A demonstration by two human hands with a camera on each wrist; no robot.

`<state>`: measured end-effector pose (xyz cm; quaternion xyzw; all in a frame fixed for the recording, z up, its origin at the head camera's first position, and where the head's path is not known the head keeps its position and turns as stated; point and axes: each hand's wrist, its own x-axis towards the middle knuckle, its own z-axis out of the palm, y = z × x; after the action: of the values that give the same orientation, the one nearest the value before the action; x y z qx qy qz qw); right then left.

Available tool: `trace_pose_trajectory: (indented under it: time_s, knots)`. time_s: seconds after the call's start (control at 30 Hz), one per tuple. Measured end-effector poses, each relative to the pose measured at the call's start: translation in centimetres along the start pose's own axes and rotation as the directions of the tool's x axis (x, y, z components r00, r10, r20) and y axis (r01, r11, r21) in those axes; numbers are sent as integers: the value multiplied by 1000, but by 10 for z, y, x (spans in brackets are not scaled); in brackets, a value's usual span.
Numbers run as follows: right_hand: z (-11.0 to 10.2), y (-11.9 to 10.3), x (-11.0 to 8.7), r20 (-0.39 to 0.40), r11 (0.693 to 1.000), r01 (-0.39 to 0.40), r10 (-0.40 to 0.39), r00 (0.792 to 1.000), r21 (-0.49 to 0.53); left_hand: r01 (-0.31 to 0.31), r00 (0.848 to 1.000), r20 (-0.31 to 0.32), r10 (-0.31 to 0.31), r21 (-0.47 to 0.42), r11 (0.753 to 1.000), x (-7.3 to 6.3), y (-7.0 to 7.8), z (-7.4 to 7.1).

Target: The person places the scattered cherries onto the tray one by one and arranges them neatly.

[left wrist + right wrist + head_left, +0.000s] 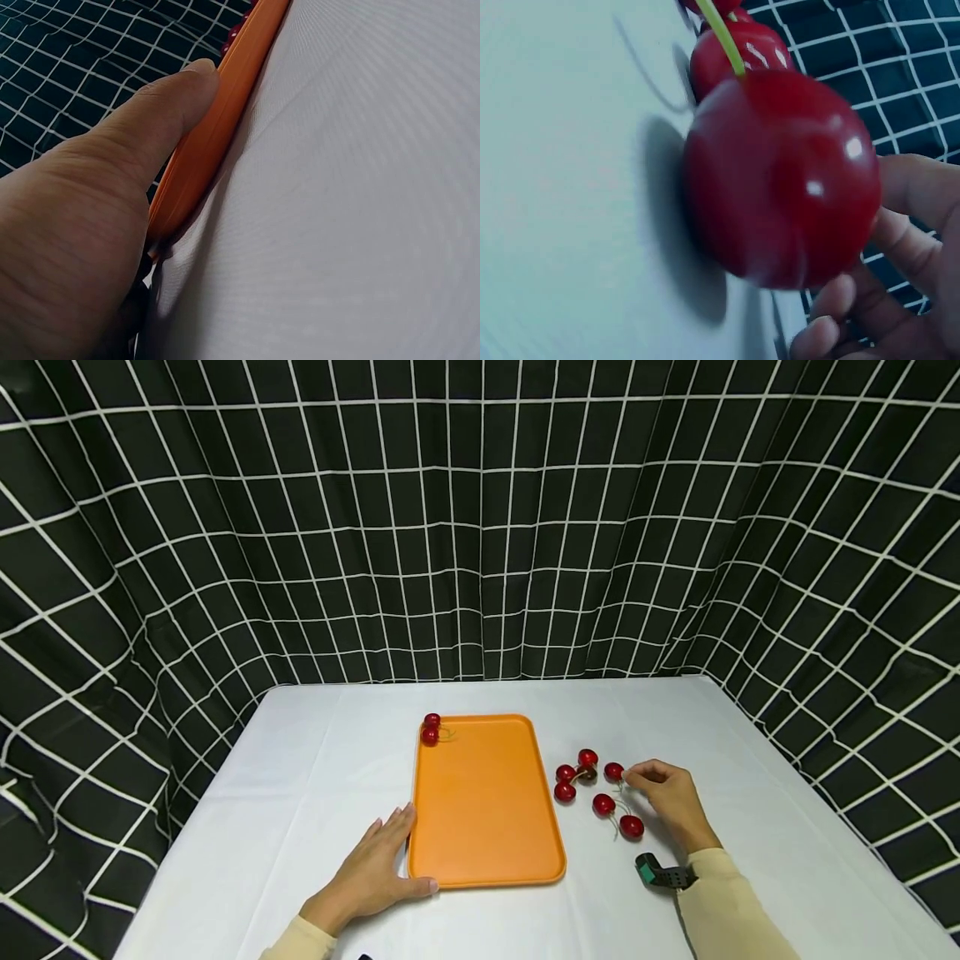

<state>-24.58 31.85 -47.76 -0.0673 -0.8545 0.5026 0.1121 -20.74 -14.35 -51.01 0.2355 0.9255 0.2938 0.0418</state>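
Note:
An orange tray point(487, 802) lies on the white table. My left hand point(375, 870) rests against its near left corner, with extended fingers along the left side and the thumb at the near edge. In the left wrist view that thumb point(191, 94) touches the tray's rim point(217, 127). At the right, my right hand point(670, 795) has bent fingers, their tips at the right side of a red cherry point(613, 772). Another cherry point(780, 180) fills the right wrist view and hides the tips, so a grip cannot be confirmed.
Two cherries point(430, 737) with stems sit at the tray's far left corner. Several more point(566, 792) lie in a cluster right of the tray. Two others point(632, 827) lie nearer, by the right wrist. A black grid curtain point(480, 527) encloses the table's back and sides.

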Motion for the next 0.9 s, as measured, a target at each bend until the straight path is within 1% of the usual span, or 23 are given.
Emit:
trace_pose_trajectory:
  time_s: [0.1, 0.2, 0.27, 0.43, 0.67, 0.9]
  knots:
    - [2, 3, 0, 21, 1000, -17, 17, 1000, -14, -3, 1000, 2, 4, -3, 1000, 0, 1, -1]
    - [3, 4, 1, 38, 999, -14, 16, 999, -46, 1, 1000, 8, -1, 1, 1000, 0, 1, -1]
    - [3, 5, 1, 48, 996, -6, 10, 999, -85, 5, 1000, 12, -5, 4, 1000, 0, 1, -1]
    - [6, 4, 0, 67, 984, 10, 3, 998, -180, 4, 1000, 9, -4, -2, 1000, -2, 1, 2]
    - [9, 0, -1, 76, 960, 32, -11, 997, -278, 22, 1000, 9, -22, -15, 1000, -2, 1, 4]
    - [8, 0, 1, 88, 954, 62, -38, 995, -294, 19, 1000, 2, -19, -8, 1000, -1, 3, 3]
